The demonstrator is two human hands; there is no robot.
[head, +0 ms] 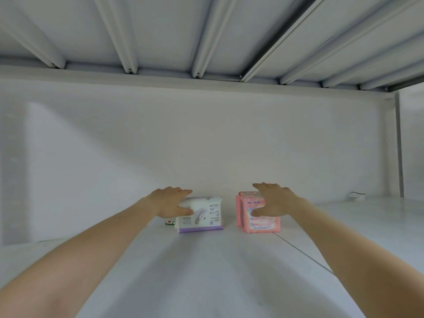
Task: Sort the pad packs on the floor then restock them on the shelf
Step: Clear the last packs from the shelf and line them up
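Two soft plastic pad packs on the white metal shelf (206, 271), my left hand (171, 201) clamped on the white-and-purple pack (202, 218), my right hand (273, 200) gripping the pink pack (259, 222) to its right.

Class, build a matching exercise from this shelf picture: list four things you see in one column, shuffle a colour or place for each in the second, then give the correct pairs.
Column A
1. left hand
2. right hand
3. small white object
4. shelf

Column B
a. far right, by the back wall
b. on the pink pack
c. white surface under both packs
d. on the white and purple pack

Pairs: 1-d, 2-b, 3-a, 4-c
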